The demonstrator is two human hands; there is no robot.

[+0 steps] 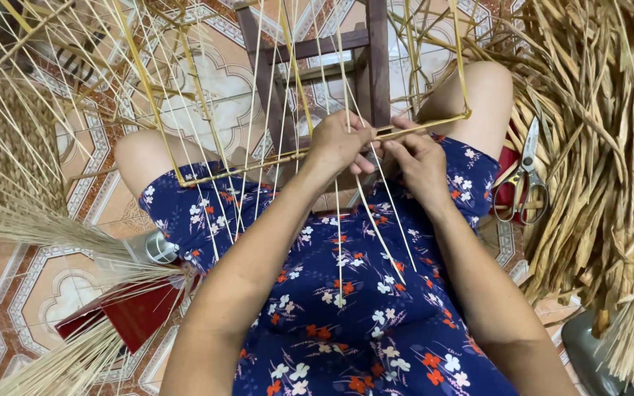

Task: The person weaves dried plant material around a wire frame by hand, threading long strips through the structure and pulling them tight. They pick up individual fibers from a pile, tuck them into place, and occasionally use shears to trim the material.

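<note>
A basket frame of thin pale cane stakes (207,110) rests across my knees, with a flat cane rim strip (258,163) running from left knee to right. My left hand (339,143) grips the rim strip and stakes near its middle. My right hand (420,161) pinches a thin stake right beside it, fingers touching the left hand. Several loose stake ends hang down over my dark blue flowered dress (346,293).
A dark wooden stool (317,51) stands behind the frame on patterned tile floor (45,286). Scissors (526,180) lie by my right knee. A heap of dried straw leaves (603,161) fills the right. Fine straw bundles (45,235) and a red object (137,312) lie on the left.
</note>
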